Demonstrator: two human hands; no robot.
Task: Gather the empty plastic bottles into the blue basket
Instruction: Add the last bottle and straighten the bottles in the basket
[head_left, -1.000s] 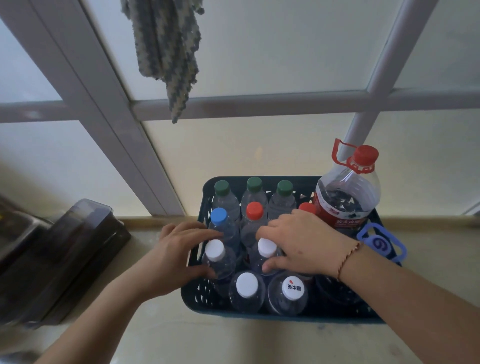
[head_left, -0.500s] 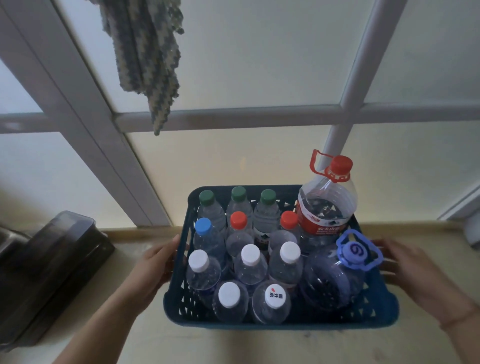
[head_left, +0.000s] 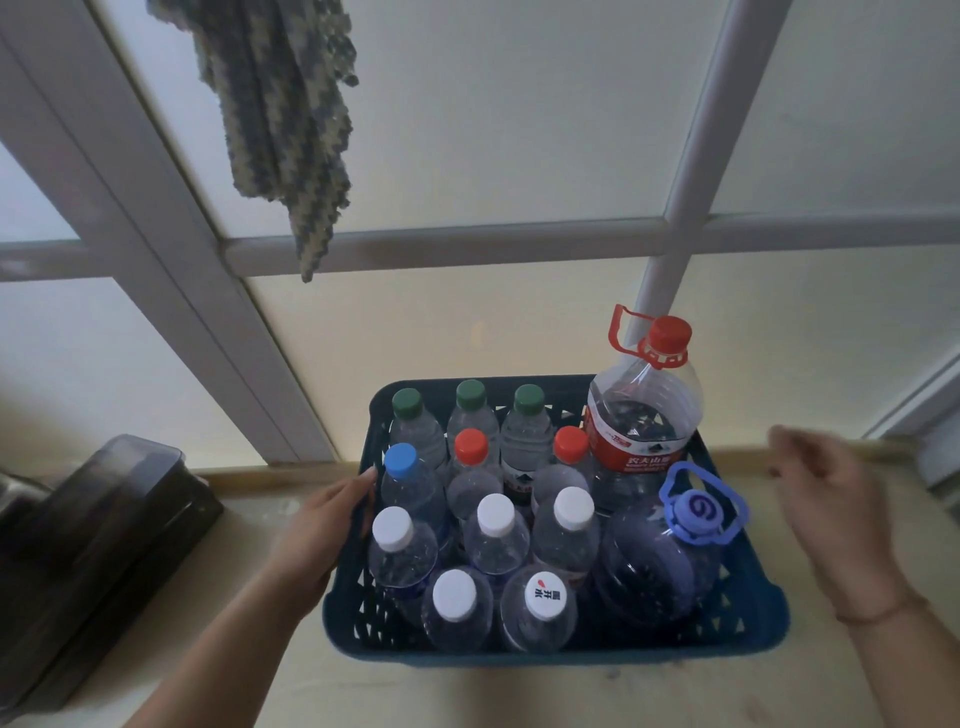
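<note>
The blue basket (head_left: 613, 656) stands on a pale counter below a window. Several small clear bottles (head_left: 496, 540) with white, red, green and blue caps stand upright in its left part. A large clear bottle with a red cap and red label (head_left: 644, 415) stands in the far right corner. In front of it is a blue-tinted jug with a blue handle (head_left: 654, 566). My left hand (head_left: 322, 525) lies flat against the basket's left wall, thumb at the rim. My right hand (head_left: 831, 499) is blurred, held off to the right of the basket, holding nothing.
A dark lidded container (head_left: 93, 545) sits on the counter at the left. A knitted cloth (head_left: 280, 104) hangs in front of the window above. White window bars (head_left: 467, 244) cross behind the basket. Bare counter (head_left: 467, 696) shows in front.
Both hands left the bottle caps and went to the basket's sides. Since half a second ago my right hand has lifted up and away from the right rim; the left stays at the left wall.
</note>
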